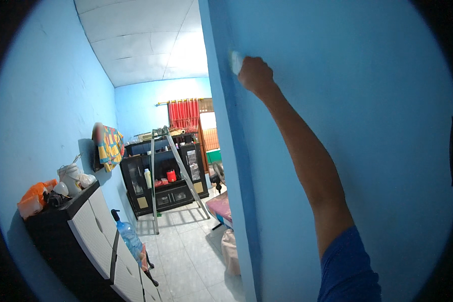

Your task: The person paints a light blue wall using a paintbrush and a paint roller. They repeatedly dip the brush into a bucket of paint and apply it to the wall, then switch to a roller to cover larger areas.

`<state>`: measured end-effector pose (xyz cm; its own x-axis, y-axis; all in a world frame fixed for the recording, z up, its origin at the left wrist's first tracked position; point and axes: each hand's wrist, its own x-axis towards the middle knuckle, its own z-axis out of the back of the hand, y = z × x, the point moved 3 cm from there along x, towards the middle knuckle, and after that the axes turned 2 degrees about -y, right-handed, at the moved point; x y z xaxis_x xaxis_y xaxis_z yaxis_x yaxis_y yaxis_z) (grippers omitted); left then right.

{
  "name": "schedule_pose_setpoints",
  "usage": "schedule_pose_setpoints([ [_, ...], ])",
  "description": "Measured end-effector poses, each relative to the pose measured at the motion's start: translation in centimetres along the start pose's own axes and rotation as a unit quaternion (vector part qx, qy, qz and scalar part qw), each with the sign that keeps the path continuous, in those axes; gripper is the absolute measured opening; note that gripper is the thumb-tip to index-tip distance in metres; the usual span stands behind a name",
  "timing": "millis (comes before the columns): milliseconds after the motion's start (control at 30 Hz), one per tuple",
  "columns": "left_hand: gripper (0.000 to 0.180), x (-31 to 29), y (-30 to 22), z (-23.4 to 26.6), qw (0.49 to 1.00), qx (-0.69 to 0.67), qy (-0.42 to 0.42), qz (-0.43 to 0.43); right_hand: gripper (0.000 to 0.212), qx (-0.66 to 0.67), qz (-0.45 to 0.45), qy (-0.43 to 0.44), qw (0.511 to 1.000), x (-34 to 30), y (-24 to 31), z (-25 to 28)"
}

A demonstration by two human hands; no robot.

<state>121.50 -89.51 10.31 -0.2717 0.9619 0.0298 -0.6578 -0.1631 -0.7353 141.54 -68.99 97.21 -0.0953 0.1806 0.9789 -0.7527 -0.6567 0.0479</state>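
Blue walls close the room on every side, and white panels cover the ceiling (pixel 151 40). At the far left a low black counter (pixel 60 221) with white doors stands against the wall; on its top lie an orange bag (pixel 33 197), a white pot-like container (pixel 70 177) and some small things that are too dim to tell. Beside the counter, lower on the white tiled floor (pixel 186 256), a water bottle (pixel 129 235) with a dark pump top stands upright. Above it a colourful cloth (pixel 109 145) hangs on the wall. Further back a black cabinet (pixel 161 186) with glass doors holds a white bottle and a red container (both small in the picture), and a metal ladder (pixel 173 171) stands open in front of it. Behind the cabinet red curtains (pixel 183 113) hang at a bright opening.

In the middle begins a blue wall (pixel 367 126), with its corner edge running from top to bottom. The right hand (pixel 255 74) is raised high on this wall near the corner, closed around a pale sponge-like pad (pixel 235 61), which is pressed against the paint. The bare forearm goes down to a blue sleeve (pixel 347 272) at the lower edge. The left hand is not in the picture.
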Motion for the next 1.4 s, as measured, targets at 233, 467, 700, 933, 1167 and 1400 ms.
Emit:
schedule_pose_setpoints([
  [233,0.031,0.7,0.9,-1.2,1.000,0.008,0.009,-0.017,0.025,0.033,-0.038,0.083,0.995,-3.7,-3.3,-4.7],
  [467,0.029,1.0,3.4,-3.7,0.998,0.017,0.009,-0.061,0.023,0.075,-0.082,0.167,0.980,-12.5,-2.8,-2.9],
  [700,0.028,-1.2,9.5,-8.7,0.986,0.061,0.025,-0.154,0.025,0.024,-0.030,0.260,0.965,-12.6,-4.5,-3.1],
  [933,0.026,-4.3,7.1,-6.3,0.999,0.031,0.038,-0.003,0.028,-0.038,0.030,0.194,0.980,-3.3,-2.6,-0.8],
  [1167,0.033,-6.8,4.4,-3.7,0.993,-0.024,0.094,0.069,0.027,0.058,-0.035,0.029,0.997,-3.5,-2.4,-2.5],
  [1400,0.038,-7.3,1.4,-1.6,0.992,0.005,0.078,0.096,0.032,-0.004,0.014,0.149,0.989,-6.8,-1.8,-1.7],
])
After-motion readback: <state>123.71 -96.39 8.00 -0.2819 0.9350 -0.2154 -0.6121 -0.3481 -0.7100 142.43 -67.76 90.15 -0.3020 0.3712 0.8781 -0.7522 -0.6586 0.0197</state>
